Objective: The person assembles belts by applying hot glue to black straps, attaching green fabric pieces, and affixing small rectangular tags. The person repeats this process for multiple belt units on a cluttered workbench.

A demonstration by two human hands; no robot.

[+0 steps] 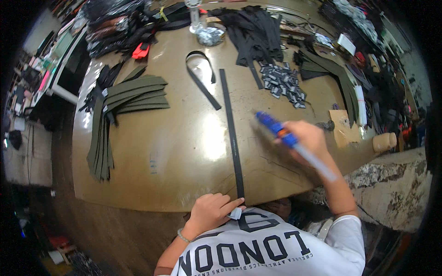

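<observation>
A long flat black strap (pixel 231 129) runs straight away from me across the table's middle. At the table's near edge, my left hand (pixel 212 211) is closed on the strap's near end, with a small whitish tag (pixel 235 213) by the fingers. My right hand (pixel 307 140) grips a blue and orange glue gun (pixel 281 129), slightly blurred, above the table right of the strap. A pale stick (pixel 317 163) sticks out of its back toward my forearm. Left of the strap's far end lies another black strap (pixel 200 85), curled into a loop.
Olive-green straps (pixel 138 94) lie in a bundle at left, and more (pixel 334 69) at far right. A pile of small dark-and-silver pieces (pixel 282 83) sits beside black straps (pixel 253 34). A clear bowl (pixel 211 36) stands at the back; a tan board (pixel 344 129) lies right.
</observation>
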